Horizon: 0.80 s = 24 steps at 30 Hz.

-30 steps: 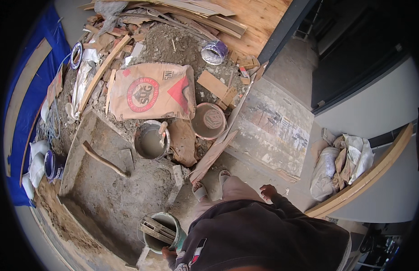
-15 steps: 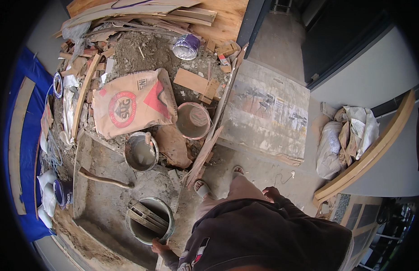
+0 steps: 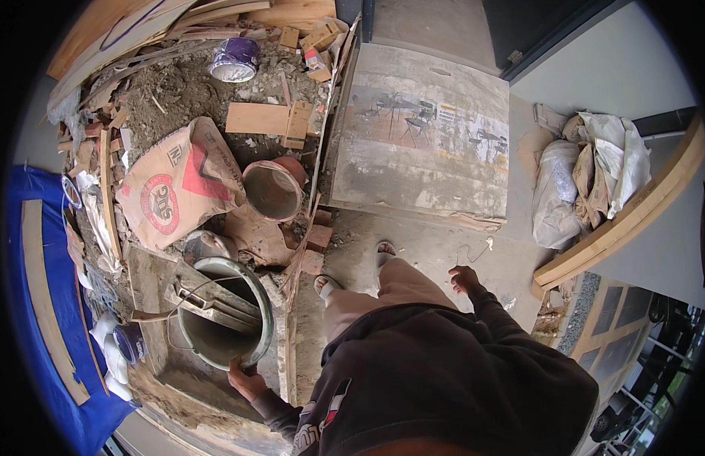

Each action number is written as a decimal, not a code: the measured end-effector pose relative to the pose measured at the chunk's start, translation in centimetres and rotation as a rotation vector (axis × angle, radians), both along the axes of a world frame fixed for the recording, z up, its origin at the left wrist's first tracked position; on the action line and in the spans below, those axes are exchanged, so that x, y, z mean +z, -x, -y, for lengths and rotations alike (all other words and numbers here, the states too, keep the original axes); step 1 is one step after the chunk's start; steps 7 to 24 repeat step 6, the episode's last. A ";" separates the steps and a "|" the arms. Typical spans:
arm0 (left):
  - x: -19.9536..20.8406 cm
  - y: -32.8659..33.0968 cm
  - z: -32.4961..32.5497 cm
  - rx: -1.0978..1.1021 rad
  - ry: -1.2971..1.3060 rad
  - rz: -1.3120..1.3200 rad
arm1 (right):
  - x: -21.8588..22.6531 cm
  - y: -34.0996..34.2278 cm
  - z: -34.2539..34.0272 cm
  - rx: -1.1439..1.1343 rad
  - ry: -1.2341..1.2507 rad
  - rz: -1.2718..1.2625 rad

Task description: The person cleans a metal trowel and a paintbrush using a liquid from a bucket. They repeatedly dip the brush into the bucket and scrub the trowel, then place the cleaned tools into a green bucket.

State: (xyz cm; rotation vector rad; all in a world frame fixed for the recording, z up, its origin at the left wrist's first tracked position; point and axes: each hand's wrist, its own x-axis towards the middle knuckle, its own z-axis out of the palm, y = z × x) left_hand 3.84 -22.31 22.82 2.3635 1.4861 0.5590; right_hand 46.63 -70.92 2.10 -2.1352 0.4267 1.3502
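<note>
My left hand (image 3: 248, 380) grips the near rim of a grey-green bucket (image 3: 266, 308), its fingers over the edge. The bucket is tilted and raised above a cement-smeared trough (image 3: 193, 378). Inside it lie long grey float-like tools (image 3: 219, 310), crusted with mortar; their lower parts are hidden. The bucket's wire handle hangs over its left side. My right hand (image 3: 464, 280) hangs free beside my leg with fingers curled and nothing visible in them. Beyond the raised bucket, a smaller bucket (image 3: 208, 245) is mostly covered. A curved wooden handle (image 3: 150, 316) shows to its left.
A paper cement bag (image 3: 181, 182) lies on rubble, with a reddish bucket (image 3: 273, 190) and a purple tin (image 3: 235, 59) nearby. Splintered boards (image 3: 322, 159) edge the pile. A large dirty flat carton (image 3: 421, 144) lies ahead; filled sacks (image 3: 561, 186) lean at right.
My left hand has lifted the bucket with the tools up and forward, so it now covers part of the smaller bucket. My view has shifted; the right hand is farther forward.
</note>
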 end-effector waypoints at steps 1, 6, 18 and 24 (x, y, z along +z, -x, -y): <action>0.3 -2.1 -0.3 -0.092 -0.065 -0.045 | 0.3 -0.6 1.0 -0.018 0.012 0.008; -1.9 -7.5 -3.1 0.025 0.588 0.662 | 0.4 -2.7 5.2 -0.122 0.044 0.058; -1.9 -7.5 -3.1 0.025 0.588 0.662 | 0.4 -2.7 5.2 -0.122 0.044 0.058; -1.9 -7.5 -3.1 0.025 0.588 0.662 | 0.4 -2.7 5.2 -0.122 0.044 0.058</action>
